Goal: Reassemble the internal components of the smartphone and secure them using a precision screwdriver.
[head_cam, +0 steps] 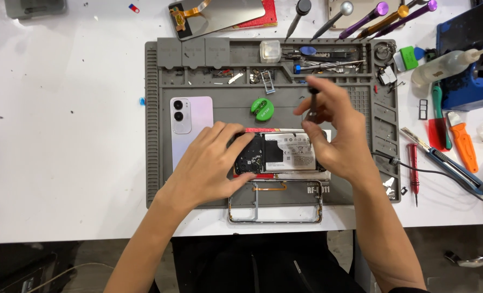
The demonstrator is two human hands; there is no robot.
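An opened phone lies on the grey repair mat, its white battery and dark circuit board exposed. My left hand rests on its left end, fingers curled over the board. Above the phone's right end, my right hand pinches a small dark screwdriver held upright, tip pointing down. A pale lilac back cover with two camera rings lies just left of my left hand. A bare metal frame sits at the mat's front edge.
A green round disc lies behind the phone. Tray slots at the mat's back hold screws and small parts. Screwdrivers, a glue bottle, an orange knife and a red screwdriver lie to the right. A screen panel rests at the back.
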